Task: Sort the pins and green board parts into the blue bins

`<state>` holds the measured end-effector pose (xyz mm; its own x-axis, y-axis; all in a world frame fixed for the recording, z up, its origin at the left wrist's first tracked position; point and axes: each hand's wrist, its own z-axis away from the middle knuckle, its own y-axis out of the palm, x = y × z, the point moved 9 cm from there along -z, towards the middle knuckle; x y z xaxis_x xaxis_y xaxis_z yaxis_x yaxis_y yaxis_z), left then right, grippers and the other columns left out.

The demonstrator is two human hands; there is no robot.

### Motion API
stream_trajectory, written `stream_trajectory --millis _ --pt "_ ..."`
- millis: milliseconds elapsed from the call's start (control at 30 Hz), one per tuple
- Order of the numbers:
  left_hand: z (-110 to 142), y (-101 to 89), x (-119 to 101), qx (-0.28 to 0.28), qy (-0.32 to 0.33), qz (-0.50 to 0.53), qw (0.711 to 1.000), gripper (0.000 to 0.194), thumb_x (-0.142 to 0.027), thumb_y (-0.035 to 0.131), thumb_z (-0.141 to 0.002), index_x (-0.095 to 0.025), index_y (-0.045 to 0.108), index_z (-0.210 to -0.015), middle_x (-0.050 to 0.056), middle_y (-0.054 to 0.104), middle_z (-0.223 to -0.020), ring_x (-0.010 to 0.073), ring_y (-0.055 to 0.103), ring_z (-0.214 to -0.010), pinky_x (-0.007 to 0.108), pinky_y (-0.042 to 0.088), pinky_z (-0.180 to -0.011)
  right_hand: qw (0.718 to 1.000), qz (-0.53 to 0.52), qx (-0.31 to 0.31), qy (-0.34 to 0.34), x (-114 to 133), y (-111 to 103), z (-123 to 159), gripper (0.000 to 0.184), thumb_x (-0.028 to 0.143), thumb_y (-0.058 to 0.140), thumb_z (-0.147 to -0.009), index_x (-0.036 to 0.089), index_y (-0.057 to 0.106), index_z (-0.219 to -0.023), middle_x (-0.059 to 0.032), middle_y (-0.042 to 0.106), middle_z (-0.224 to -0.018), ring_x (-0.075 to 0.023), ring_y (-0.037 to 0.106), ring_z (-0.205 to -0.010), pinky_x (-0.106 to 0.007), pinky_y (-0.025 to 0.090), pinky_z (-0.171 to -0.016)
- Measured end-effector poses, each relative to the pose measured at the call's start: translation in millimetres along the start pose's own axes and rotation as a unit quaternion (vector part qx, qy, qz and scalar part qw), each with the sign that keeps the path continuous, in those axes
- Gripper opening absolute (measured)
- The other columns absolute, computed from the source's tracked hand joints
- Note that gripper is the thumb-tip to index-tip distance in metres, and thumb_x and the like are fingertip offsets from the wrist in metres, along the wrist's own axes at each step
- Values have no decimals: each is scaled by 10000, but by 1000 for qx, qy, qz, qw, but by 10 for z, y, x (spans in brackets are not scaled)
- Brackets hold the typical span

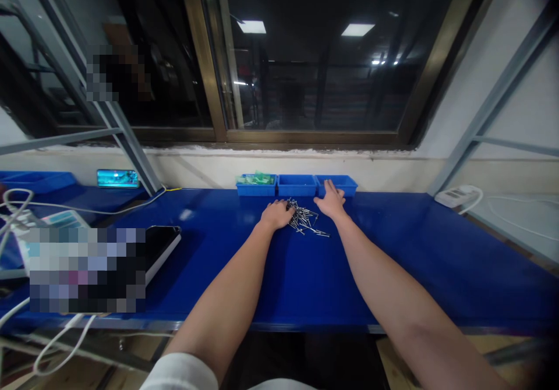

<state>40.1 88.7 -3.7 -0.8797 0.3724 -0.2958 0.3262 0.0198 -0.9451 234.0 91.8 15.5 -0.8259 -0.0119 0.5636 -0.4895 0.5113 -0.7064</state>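
Observation:
A loose pile of thin, shiny metal screws or nails [302, 217] lies on the blue table; which of the two I cannot tell. My left hand [276, 214] rests at the pile's left side, fingers spread and touching it. My right hand [332, 200] reaches to the front of the right-hand blue bin [349, 187], its fingers apart over the rim and nothing visible in them. Beside that bin stands a middle blue bin [297, 188]. The left blue bin [257, 190] contains green and clear plastic pieces [258, 178].
A dark, flat device [162, 241], partly blurred out, lies to the left among white cables. Farther back a lit phone [117, 178] leans near another blue tray [39, 181]. A white power strip [457, 195] is at the right. Grey metal posts [135, 151] rise at both sides.

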Motion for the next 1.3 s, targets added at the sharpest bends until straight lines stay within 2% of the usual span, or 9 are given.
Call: stream_trajectory --millis 133,267,367,433,533,700,867,1100,1300 --pt "-5 6 -14 1 6 -3 1000 519 -518 300 -850 -186 545 -1165 122 521 -1270 273 468 -1176 349 360 -941 1000 1 -2 -22 73 -27 10 716 334 596 -662 238 363 -1332 -80 246 -1455 -355 307 -1202 -518 323 -912" --pt "-10 -27 -19 -14 -13 4 1000 473 -471 304 -865 -179 584 -1111 122 592 -1176 266 502 -1135 364 333 -959 998 -28 -50 -28 46 -150 15 427 250 517 -698 161 581 -1111 -104 580 -1158 -268 483 -1071 -415 372 -900" --pt "0 -92 19 -39 -58 19 997 435 -427 342 -861 -175 595 -1110 122 628 -1117 256 515 -1118 363 320 -966 998 -56 19 -16 -10 -16 24 237 254 529 -685 180 671 -859 -54 675 -825 -199 597 -830 -317 433 -795" --pt "4 -122 21 -49 -69 32 996 412 -405 388 -844 -181 596 -1120 116 631 -1114 249 524 -1108 350 329 -958 995 -61 72 -22 1 101 45 176 286 565 -665 203 683 -766 -30 675 -738 -184 612 -750 -285 447 -730" --pt "2 -141 6 -58 -62 49 995 384 -388 425 -824 -194 613 -1096 105 637 -1105 243 543 -1082 337 350 -939 995 -48 85 -37 34 145 55 158 305 579 -663 217 691 -732 -30 681 -735 -189 620 -758 -279 451 -719" --pt "-10 -124 7 -62 -52 60 995 366 -370 433 -818 -191 625 -1073 104 624 -1128 238 557 -1052 304 399 -874 999 3 -24 44 -177 -97 19 256 246 521 -713 206 686 -905 -85 681 -914 -222 608 -887 -331 449 -786" --pt "-11 -90 31 -47 -60 62 995 362 -381 435 -819 -188 625 -1060 107 623 -1119 232 560 -1038 287 416 -842 994 60 14 90 -331 -68 54 310 430 609 -665 214 701 -868 -121 669 -910 -290 572 -943 -414 448 -774" --pt "31 -239 -115 -127 0 -13 992 322 -275 466 -792 -134 617 -1039 139 573 -1128 248 510 -1070 333 352 -958 993 101 46 48 -235 36 64 196 301 571 -740 176 708 -804 -160 650 -899 -285 553 -953 -405 429 -777" --pt "80 -325 -306 -193 87 -26 977 349 -258 491 -810 -143 558 -1132 110 561 -1116 213 510 -1053 305 380 -945 984 10 134 -119 225 234 127 205 239 476 -816 155 662 -787 -110 666 -863 -191 586 -832 -271 400 -739"
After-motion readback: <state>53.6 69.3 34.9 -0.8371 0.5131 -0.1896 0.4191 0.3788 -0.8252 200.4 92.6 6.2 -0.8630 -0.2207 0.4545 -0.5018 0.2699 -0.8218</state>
